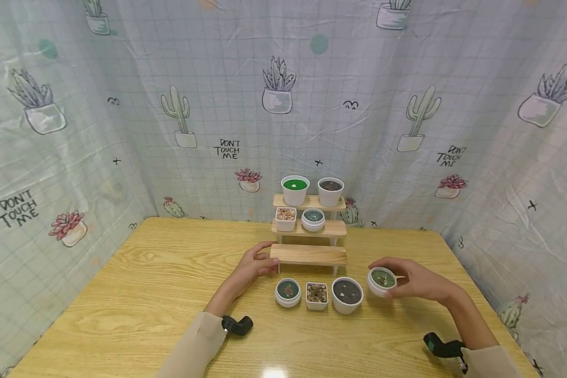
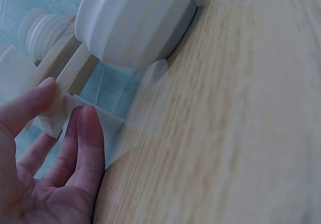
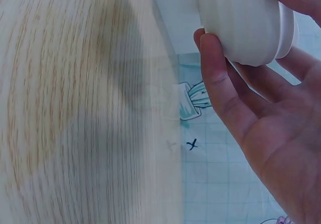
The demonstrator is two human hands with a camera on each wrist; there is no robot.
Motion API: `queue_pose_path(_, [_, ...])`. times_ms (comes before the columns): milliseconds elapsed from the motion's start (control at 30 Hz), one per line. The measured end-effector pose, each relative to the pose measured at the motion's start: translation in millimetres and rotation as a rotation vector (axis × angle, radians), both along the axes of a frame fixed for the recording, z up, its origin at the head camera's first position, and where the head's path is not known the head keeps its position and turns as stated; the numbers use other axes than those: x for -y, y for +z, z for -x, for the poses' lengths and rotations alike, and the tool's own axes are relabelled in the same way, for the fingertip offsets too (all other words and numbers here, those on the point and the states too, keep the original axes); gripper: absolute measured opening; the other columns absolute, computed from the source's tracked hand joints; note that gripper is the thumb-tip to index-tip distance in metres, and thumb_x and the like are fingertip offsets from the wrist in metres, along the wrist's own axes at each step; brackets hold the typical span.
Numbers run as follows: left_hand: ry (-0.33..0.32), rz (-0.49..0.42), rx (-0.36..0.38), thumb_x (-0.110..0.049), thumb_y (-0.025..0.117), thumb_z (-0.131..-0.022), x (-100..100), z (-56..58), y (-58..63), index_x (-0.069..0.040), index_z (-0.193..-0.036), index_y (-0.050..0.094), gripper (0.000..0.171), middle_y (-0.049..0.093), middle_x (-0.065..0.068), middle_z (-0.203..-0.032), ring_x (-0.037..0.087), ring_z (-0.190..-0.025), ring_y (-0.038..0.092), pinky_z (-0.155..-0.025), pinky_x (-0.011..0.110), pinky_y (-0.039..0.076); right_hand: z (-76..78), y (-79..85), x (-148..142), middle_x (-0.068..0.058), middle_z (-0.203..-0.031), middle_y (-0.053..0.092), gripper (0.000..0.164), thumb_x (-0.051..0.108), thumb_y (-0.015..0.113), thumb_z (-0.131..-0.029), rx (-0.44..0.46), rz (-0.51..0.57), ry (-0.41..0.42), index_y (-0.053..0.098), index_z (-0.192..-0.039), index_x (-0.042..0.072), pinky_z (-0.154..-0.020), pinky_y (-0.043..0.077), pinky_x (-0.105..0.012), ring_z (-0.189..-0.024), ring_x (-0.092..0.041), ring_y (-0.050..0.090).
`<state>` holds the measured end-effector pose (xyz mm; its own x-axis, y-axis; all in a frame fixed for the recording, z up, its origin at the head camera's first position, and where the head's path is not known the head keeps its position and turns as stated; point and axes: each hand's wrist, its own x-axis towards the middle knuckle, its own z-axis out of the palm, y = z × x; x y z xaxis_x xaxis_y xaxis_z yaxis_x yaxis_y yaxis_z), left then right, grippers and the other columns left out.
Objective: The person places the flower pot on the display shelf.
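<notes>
My left hand (image 1: 255, 265) grips the left end of the lowest step of a three-tier wooden shelf (image 1: 308, 254); in the left wrist view the thumb lies on the board (image 2: 62, 88) and the fingers are beneath it. On the right, my right hand (image 1: 413, 278) holds a small round white pot (image 1: 381, 281) with a green filling. The right wrist view shows this pot (image 3: 246, 23) raised off the table between thumb and fingers. To its left, a larger white pot with dark filling (image 1: 347, 295), a square pebble pot (image 1: 316, 296) and a round ridged pot (image 1: 287, 292) stand in a row.
The top tier carries a pot with bright green filling (image 1: 295, 190) and a dark-filled pot (image 1: 331, 191). A square pot of pebbles (image 1: 285, 219) and a round pot (image 1: 313, 219) sit on the middle tier. A cactus-print curtain (image 1: 312, 131) surrounds the wooden table (image 1: 137, 278).
</notes>
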<state>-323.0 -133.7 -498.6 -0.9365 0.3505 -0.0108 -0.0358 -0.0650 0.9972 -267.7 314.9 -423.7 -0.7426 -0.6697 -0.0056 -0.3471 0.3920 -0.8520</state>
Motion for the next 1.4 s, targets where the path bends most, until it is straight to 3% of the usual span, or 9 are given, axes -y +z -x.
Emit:
queue_pose_path(233, [0.007,-0.008,0.004,-0.012,0.071,-0.097,-0.2,-0.5,0.3,-0.010,-0.154,0.041,0.065,0.069,0.008,-0.097,0.019,-0.086,0.072,-0.082,0.031,0.062,2.8,5.2,2.7,-0.030,-0.143,0.053,0.062,0.010,0.076,-0.092,-0.002,-0.003,-0.018,0.049,-0.146,-0.004,-0.094,0.056,-0.023,-0.116,-0.001,0.061])
queue_pose_path(467, [0.012,-0.011,0.005,-0.011,0.070,-0.097,-0.4,-3.3,2.8,-0.009,-0.155,0.041,0.065,0.069,0.008,-0.097,0.019,-0.085,0.072,-0.081,0.031,0.062,9.5,13.8,9.7,-0.027,-0.142,0.055,0.057,0.010,0.075,-0.093,-0.041,-0.005,-0.022,0.052,-0.145,0.003,-0.094,0.057,-0.024,-0.115,-0.002,0.062])
queue_pose_path(733, [0.014,-0.010,0.009,-0.011,0.070,-0.097,-0.7,-4.6,3.4,-0.009,-0.155,0.040,0.066,0.069,0.008,-0.097,0.019,-0.085,0.072,-0.081,0.031,0.062,18.1,25.5,17.0,-0.026,-0.137,0.058,0.057,0.012,0.075,-0.093,-0.076,-0.021,-0.021,0.052,-0.143,-0.001,-0.092,0.056,-0.024,-0.113,-0.006,0.062])
queue_pose_path(1067, [0.008,-0.013,0.001,-0.010,0.071,-0.096,0.1,-4.3,3.1,-0.008,-0.155,0.039,0.067,0.068,0.007,-0.095,0.018,-0.085,0.072,-0.080,0.030,0.062,33.4,38.8,26.8,-0.022,-0.138,0.059,0.061,0.014,0.078,-0.091,-0.083,-0.045,-0.094,0.052,-0.146,0.001,-0.092,0.056,-0.027,-0.112,-0.007,0.061])
queue_pose_path(1400, [0.009,-0.018,0.009,-0.012,0.071,-0.097,-0.5,-5.1,4.2,-0.010,-0.156,0.039,0.067,0.068,0.007,-0.096,0.018,-0.086,0.072,-0.081,0.030,0.063,41.6,54.6,37.9,-0.020,-0.138,0.059,0.065,0.020,0.078,-0.092,-0.099,-0.081,-0.136,0.050,-0.148,0.001,-0.090,0.055,-0.028,-0.117,-0.022,0.060])
